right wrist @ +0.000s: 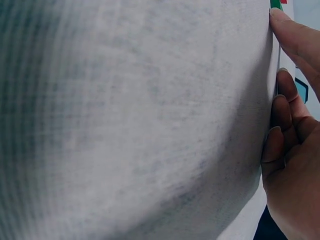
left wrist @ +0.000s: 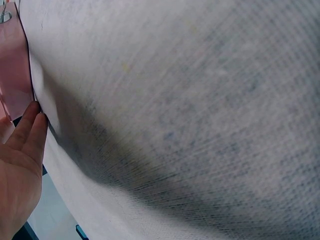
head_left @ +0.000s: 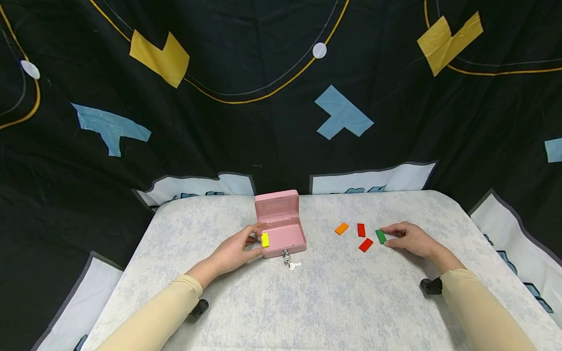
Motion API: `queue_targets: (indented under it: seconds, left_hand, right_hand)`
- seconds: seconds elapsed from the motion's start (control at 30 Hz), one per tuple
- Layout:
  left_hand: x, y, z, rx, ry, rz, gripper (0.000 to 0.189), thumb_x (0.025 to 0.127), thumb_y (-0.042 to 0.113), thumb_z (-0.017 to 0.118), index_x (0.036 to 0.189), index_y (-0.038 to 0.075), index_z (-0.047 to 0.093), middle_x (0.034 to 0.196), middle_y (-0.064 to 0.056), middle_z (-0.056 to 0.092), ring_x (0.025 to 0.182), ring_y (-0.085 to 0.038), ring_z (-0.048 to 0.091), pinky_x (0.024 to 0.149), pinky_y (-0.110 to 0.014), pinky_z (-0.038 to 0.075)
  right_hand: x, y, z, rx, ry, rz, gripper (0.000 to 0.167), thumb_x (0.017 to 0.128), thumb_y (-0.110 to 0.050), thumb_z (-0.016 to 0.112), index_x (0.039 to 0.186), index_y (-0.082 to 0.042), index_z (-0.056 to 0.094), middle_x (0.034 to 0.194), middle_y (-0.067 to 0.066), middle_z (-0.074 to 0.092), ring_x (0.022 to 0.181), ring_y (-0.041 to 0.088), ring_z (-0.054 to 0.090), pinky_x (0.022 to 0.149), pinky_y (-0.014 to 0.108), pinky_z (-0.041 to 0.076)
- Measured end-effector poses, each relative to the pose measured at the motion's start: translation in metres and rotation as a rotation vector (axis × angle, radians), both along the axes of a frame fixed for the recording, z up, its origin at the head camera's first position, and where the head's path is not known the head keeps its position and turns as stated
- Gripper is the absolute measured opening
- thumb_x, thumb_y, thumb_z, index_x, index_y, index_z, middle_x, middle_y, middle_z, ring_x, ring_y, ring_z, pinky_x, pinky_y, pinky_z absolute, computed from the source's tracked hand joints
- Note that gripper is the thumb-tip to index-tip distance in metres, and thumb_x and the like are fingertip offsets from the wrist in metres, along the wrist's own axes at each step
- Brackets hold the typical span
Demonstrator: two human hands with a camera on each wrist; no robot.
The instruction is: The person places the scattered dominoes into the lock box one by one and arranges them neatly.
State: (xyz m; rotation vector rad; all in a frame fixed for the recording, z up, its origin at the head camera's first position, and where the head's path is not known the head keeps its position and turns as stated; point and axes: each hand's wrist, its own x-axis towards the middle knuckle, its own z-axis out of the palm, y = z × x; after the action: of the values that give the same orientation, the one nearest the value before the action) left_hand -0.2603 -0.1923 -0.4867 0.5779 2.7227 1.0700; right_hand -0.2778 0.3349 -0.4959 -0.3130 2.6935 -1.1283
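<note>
A small pink cash box lies on the table with its lid raised. My left hand rests at its left side, with fingertips touching the wall in the left wrist view. A yellow block lies inside the box against the left edge, close to those fingers. On the right, my right hand pinches a flat green block between thumb and index finger. In the right wrist view a fingertip meets the green block, mostly cut off by the frame edge. The other right fingers are curled.
An orange block and two red blocks, one upper and one lower, lie between box and right hand. Keys hang from the box's front lock. A dark curtain stands behind the pale table.
</note>
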Motion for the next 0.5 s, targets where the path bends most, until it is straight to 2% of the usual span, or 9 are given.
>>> queue_targets:
  seconds: [0.27,0.5]
  left_hand:
    - [0.0008,-0.0006,0.0005,0.003,0.008,-0.005,0.043,0.095,0.039,0.075,0.125,0.017,0.054,0.164,0.003,0.035,0.126,-0.025,0.060,0.105,-0.047,0.048]
    - [-0.0011,-0.0006,-0.0015,-0.013,0.006,0.003,0.043,0.095,0.038,0.075,0.125,0.017,0.053,0.164,0.004,0.035,0.126,-0.023,0.060,0.105,-0.045,0.048]
  right_hand:
    - [0.0015,-0.0007,-0.0014,0.032,0.039,-0.001,0.048,0.093,-0.025,0.078,0.133,-0.002,0.066,0.120,0.014,0.061,0.102,0.026,0.050,0.086,0.040,0.047]
    - [0.0064,-0.0028,-0.0023,0.043,0.088,0.000,0.046,0.093,-0.025,0.078,0.131,-0.003,0.066,0.109,0.009,0.059,0.097,0.025,0.049,0.078,0.032,0.046]
